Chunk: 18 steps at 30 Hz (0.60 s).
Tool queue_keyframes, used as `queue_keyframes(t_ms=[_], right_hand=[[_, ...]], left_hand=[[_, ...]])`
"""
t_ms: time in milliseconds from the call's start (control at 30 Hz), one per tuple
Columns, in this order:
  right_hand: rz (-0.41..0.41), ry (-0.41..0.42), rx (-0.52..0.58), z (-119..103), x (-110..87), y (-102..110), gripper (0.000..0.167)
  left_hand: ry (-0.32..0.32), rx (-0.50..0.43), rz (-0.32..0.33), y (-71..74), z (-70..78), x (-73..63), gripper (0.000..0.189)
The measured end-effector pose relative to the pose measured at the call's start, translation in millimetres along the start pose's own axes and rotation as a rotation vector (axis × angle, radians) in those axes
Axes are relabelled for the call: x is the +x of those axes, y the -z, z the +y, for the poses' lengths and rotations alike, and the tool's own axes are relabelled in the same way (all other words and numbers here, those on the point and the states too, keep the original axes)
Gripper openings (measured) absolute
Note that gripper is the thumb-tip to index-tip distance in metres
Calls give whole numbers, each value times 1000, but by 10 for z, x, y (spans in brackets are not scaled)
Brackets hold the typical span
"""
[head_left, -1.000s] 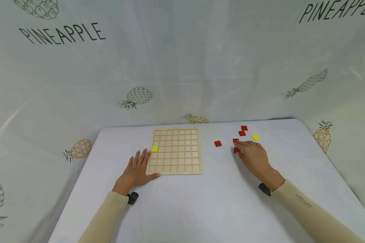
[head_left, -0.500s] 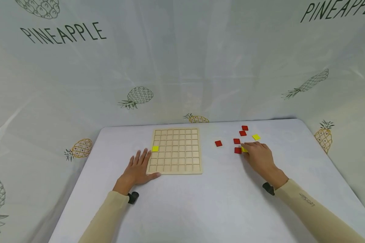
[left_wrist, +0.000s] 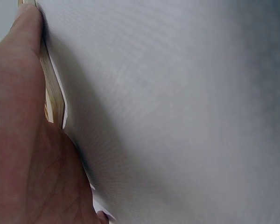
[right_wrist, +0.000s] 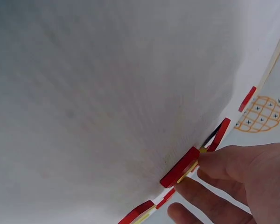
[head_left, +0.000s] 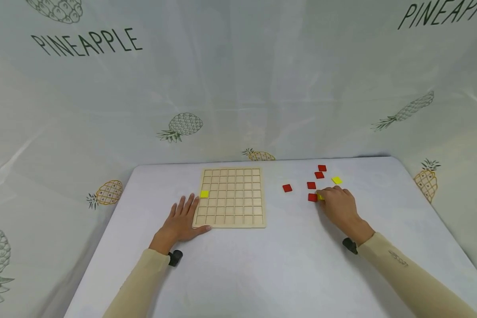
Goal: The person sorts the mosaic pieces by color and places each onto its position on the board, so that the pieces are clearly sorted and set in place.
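Note:
A light wooden grid board [head_left: 235, 210] lies on the table with one yellow square tile [head_left: 204, 194] in its leftmost column. My left hand [head_left: 179, 225] lies flat with fingers spread at the board's left side, thumb along the near left corner; the left wrist view shows the thumb against the board's edge [left_wrist: 56, 100]. To the right of the board, my right hand [head_left: 340, 211] pinches another yellow tile [head_left: 320, 197] between thumb and fingertips, partly hidden by them. A red tile [head_left: 312, 198] sits just left of those fingertips; in the right wrist view this red tile [right_wrist: 179, 168] overlaps the yellow one.
Above the right hand lie red tiles [head_left: 311, 185], [head_left: 319, 175], [head_left: 322, 168] and a yellow tile [head_left: 336, 180]. Another red tile [head_left: 287, 188] lies nearer the board. A white cloth covers the table [head_left: 242, 274]; a pineapple-print curtain [head_left: 302, 88] hangs behind it.
My right hand has moved slightly right, off the red tiles, and its fingertips are now on the yellow tile beside them. The left hand stays in place at the board.

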State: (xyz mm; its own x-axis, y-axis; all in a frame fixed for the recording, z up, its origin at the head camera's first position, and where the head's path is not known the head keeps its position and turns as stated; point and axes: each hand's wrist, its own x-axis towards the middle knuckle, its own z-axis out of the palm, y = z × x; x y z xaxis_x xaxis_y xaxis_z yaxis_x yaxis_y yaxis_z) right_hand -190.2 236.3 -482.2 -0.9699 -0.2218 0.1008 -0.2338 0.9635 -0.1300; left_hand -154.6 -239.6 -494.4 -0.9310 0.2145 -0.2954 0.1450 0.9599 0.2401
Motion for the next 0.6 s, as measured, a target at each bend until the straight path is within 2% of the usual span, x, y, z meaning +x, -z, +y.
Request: queue_keyframes(t_ms=[333, 600], right_hand=[[-16, 34, -60, -6, 69, -2, 29], [-7, 81, -111, 20, 75, 6, 25]], left_hand=[[-5, 21, 0, -79, -83, 77, 111], [-2, 28, 2, -94, -99, 76, 112]])
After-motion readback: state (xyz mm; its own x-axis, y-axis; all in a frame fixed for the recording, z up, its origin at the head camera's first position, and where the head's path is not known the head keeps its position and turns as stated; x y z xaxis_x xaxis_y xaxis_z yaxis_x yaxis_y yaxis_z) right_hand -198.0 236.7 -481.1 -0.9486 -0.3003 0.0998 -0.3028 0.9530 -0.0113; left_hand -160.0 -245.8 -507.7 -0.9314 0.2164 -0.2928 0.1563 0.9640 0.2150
